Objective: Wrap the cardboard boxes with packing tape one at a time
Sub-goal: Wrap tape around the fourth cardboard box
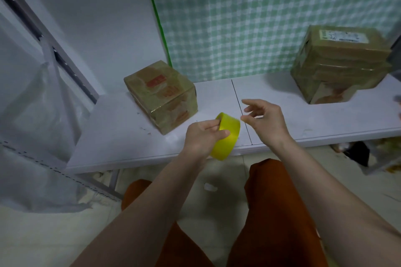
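Flanking the white table, two taped boxes sit apart while the left hand grips the yellow tape roll and the right hand hovers loosely open, empty.

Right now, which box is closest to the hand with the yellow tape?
The left box, the single one with red marks on top. It sits just beyond the left hand holding the tape. The stacked boxes are far off to the right.

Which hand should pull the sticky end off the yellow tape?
Probably the right hand: it holds nothing, fingers beside the tape roll. The left hand already grips the roll.
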The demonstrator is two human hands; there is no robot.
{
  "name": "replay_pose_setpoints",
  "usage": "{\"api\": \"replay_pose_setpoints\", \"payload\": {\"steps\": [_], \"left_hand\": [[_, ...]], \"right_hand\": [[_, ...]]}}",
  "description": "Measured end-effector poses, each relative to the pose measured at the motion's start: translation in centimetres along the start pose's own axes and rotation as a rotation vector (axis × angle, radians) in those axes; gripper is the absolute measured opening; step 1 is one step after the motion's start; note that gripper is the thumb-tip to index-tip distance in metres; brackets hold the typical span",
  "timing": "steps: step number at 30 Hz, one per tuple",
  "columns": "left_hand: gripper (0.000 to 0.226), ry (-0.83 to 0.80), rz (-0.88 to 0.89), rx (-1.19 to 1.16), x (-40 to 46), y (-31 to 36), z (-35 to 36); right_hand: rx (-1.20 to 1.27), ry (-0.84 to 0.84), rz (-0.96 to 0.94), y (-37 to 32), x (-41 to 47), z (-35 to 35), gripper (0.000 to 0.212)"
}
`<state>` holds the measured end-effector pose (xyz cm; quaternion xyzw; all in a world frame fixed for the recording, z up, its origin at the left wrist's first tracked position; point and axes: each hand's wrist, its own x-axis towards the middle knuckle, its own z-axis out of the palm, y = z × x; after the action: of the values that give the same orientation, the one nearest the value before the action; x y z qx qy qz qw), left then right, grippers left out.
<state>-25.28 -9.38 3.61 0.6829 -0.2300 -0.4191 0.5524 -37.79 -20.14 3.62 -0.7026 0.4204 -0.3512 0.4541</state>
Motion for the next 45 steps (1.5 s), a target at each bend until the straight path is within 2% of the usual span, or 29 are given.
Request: {"api": "replay_pose_setpoints", "payload": {"steps": [2,4,5,8,9,11,14,16,19,21,24,27,34,36,38,40,43,45], "left_hand": [[0.050,0.023,0.101,0.123,0.7,0.2,1.3],[0.048,0.055,0.260,0.387,1.4,0.3,2.3],[0.044,0.058,0.354,0.524,1.7,0.3,2.7],[0.031,-0.018,0.600,0.847,3.1,-0.2,3.4],[0.029,-0.041,0.650,0.936,3.6,-0.3,3.6],[0.027,-0.072,0.735,1.038,4.8,-0.6,4.2],[0.029,-0.115,0.790,1.059,6.5,-1.1,4.8],[0.032,-0.048,0.836,1.023,7.3,-1.8,5.2],[0.048,0.105,0.758,1.011,8.4,-2.5,5.1],[0.053,0.124,0.719,1.090,9.4,-3.6,4.2],[0.045,0.103,0.654,1.197,10.6,-5.9,2.3],[0.032,0.109,0.538,1.226,11.1,-7.0,1.3],[0.029,0.101,0.528,1.252,12.2,-7.4,-0.1],[0.036,0.087,0.528,1.240,12.2,-7.4,-0.7],[0.046,0.099,0.558,1.173,12.0,-7.3,-1.5],[0.054,0.179,0.594,1.071,11.3,-7.0,-2.9],[0.060,0.406,0.631,0.959,10.6,-6.2,-5.9],[0.063,0.563,0.582,0.863,10.4,-5.5,-8.1]], "right_hand": [[-0.152,0.094,0.033,1.1,0.5,-0.6,0.025],[-0.256,0.097,-0.034,2.1,0.7,-1.2,0.026],[-0.308,0.044,-0.120,2.4,0.6,-1.4,0.035],[-0.495,-0.266,-0.340,3.3,1.0,-1.8,0.063],[-0.574,-0.327,-0.377,3.6,1.5,-1.9,0.062],[-0.704,-0.340,-0.404,3.9,2.5,-2.2,0.044],[-0.816,-0.324,-0.478,4.6,3.8,-2.7,0.024],[-0.867,-0.303,-0.464,5.2,4.5,-2.7,0.020],[-0.904,-0.300,-0.236,7.0,6.2,-2.8,0.027],[-0.889,-0.275,-0.083,8.8,7.5,-2.9,0.033],[-0.874,-0.199,0.080,11.6,9.0,-2.7,0.034],[-0.896,-0.164,0.138,13.6,10.1,-1.8,0.034],[-1.063,-0.218,0.142,15.5,10.4,-0.3,0.032],[-1.135,-0.201,0.133,15.2,10.4,0.1,0.036],[-1.102,-0.122,0.075,14.4,10.4,1.1,0.041],[-0.982,-0.084,-0.038,12.9,10.5,3.1,0.041],[-0.736,-0.163,-0.138,9.7,10.8,7.2,0.042],[-0.585,-0.214,-0.149,7.4,11.4,10.1,0.045]]}}
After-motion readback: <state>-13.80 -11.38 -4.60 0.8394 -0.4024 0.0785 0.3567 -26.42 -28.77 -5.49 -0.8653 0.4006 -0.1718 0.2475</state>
